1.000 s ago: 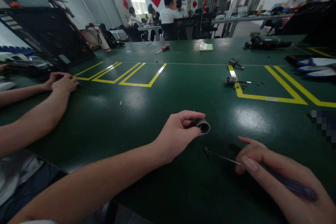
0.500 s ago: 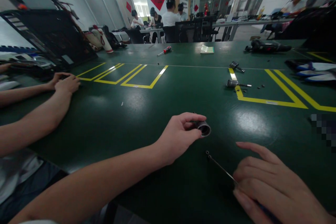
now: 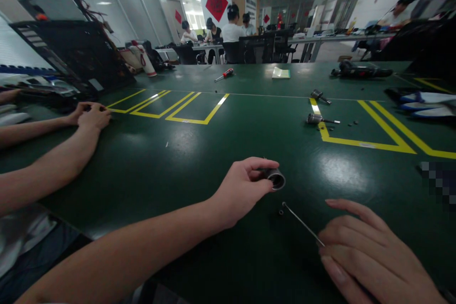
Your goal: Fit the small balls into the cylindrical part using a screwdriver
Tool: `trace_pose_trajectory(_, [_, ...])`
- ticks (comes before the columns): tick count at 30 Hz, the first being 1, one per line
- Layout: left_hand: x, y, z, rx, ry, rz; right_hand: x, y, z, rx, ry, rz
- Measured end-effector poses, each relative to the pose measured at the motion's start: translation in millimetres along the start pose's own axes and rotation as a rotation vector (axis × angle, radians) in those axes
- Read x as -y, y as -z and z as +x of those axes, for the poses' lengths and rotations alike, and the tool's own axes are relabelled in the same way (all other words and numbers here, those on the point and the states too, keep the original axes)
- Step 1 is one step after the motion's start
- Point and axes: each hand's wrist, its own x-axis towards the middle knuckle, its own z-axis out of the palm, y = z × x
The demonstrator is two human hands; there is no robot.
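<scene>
The left hand point(image 3: 244, 183) pinches a hollow, dark grey metal cylinder point(image 3: 276, 176) between thumb and fingers, much closer to the near edge of the dark green table point(image 3: 171, 171) than to its far edge, the round mouth turned toward the viewer; the right hand point(image 3: 359, 247) pinches a thin, silvery metal rod point(image 3: 302, 224) between thumb and curled fingers, index finger stretched out; the rod's tip stands just beside a small, dark, round ring point(image 3: 281, 212); a red-handled screwdriver point(image 3: 228, 73) and a pale green notepad point(image 3: 281, 73) lie near the far edge
</scene>
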Motion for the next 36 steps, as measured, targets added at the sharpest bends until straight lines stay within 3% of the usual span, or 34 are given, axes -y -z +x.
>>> trace_pose_trajectory(6, [5,-1.3,-2,0.03,-0.08,0.074,2,-1,1,-0.013,0.04,-0.105])
trace_pose_trajectory(12, [4,-5.6,-5,0.025,-0.144,0.148,4,7,8,0.162,0.114,-0.218])
trace_pose_trajectory(21, [9,-1.9,-4,0.018,-0.299,0.329,11,1,2,0.108,0.089,-0.215])
trace_pose_trajectory(25, [10,-1.7,-3,0.014,-0.309,0.351,11,-3,0,0.058,0.101,-0.244])
trace_pose_trajectory(36, [9,-2.1,-3,0.021,-0.317,0.403,15,-7,-3,0.079,0.049,-0.249])
